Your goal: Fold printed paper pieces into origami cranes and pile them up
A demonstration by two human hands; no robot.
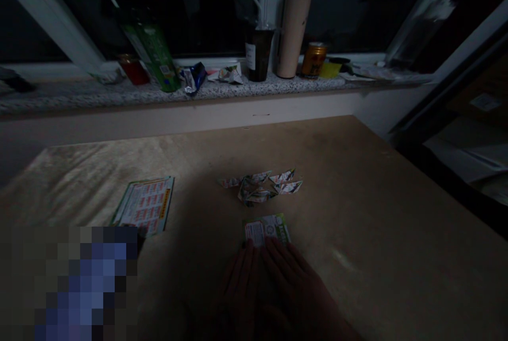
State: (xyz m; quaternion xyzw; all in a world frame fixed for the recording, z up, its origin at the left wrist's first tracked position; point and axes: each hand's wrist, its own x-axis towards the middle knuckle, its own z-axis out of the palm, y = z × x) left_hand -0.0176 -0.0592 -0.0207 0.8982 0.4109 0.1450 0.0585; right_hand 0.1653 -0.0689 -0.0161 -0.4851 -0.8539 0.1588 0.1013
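A small printed paper [265,227], green along its right side, lies flat on the brown table. My left hand [240,277] rests with its fingers stretched forward, the tips on the paper's near left edge. Beside it my right hand [293,275] lies flat too, fingertips on the near edge of the same paper. Both hands are open, and they hide the paper's near part. Just beyond stand several folded paper pieces [257,195] with pointed ends, made of similar printed paper.
Left on the table [337,171] lies a larger printed sheet [146,203]. A pixelated patch covers the lower left corner. Along the stone windowsill [222,89] stand a green bottle [156,57], a dark cup with a straw [259,57], a tall beige flask [296,23] and a gold can [314,60].
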